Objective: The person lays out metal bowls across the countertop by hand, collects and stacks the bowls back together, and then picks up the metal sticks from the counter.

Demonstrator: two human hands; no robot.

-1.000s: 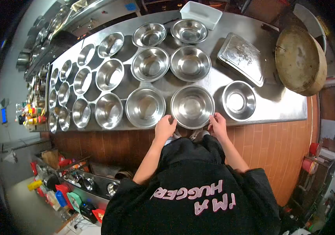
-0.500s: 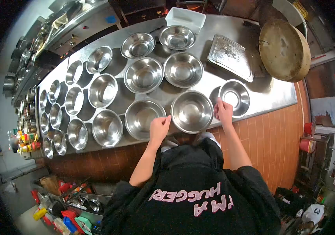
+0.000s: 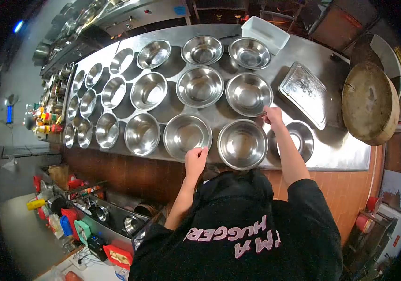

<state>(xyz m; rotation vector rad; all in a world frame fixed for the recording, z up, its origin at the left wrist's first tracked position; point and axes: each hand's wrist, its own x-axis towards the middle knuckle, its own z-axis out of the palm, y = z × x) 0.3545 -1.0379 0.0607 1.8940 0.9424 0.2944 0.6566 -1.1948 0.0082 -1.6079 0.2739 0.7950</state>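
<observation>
My right hand (image 3: 272, 115) has closed fingers at the lower right rim of a shiny steel bowl (image 3: 249, 93) in the middle row. That bowl stands upright on the steel table. My left hand (image 3: 196, 160) is curled at the near right edge of a front-row steel bowl (image 3: 187, 137); whatever its fingers may hold is hidden. Between my two hands stands another steel bowl (image 3: 242, 144). Beneath my right forearm sits a smaller bowl (image 3: 303, 140), partly covered by it. All these bowls show bare insides.
Several more steel bowls (image 3: 143, 134) stand in rows across the steel table (image 3: 336, 152). A lidded metal tray (image 3: 303, 93) lies to the right, beside a large round wooden-sided vessel (image 3: 369, 103). At the back is a white plastic tub (image 3: 265, 35).
My right hand has moved forward from between the front bowl and the smaller right bowl to the middle-row bowl's rim. The view has turned and shifted; my left hand stays by its bowl.
</observation>
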